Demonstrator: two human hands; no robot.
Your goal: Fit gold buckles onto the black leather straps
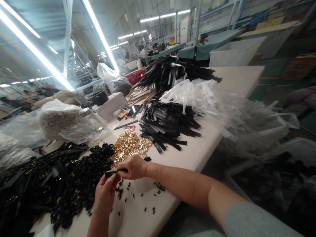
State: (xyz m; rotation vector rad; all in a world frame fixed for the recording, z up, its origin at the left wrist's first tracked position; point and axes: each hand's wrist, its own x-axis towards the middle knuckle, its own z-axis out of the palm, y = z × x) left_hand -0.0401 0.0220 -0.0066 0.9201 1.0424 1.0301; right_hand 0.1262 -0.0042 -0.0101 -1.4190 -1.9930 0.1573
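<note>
Between my two hands, above the front of the table, is a short black strap (110, 173). My left hand (105, 190) pinches it from below with thumb and fingers. From the right, my right hand (134, 167) is closed on the same strap, its fingers almost touching the left ones. A small glint of gold shows where the fingertips meet, too small to make out. Just beyond my hands lies a heap of gold metal buckles (129, 143). Beside it on the left is a pile of small black loops (98, 161).
Loose black straps (168, 123) lie beyond the buckles, with a long black bundle (160, 74) behind. At left are black straps with gold buckles (37, 181). White plastic (199, 93) drapes over the right table edge. A clear jar (92, 118) and small black bits (145, 209) are also there.
</note>
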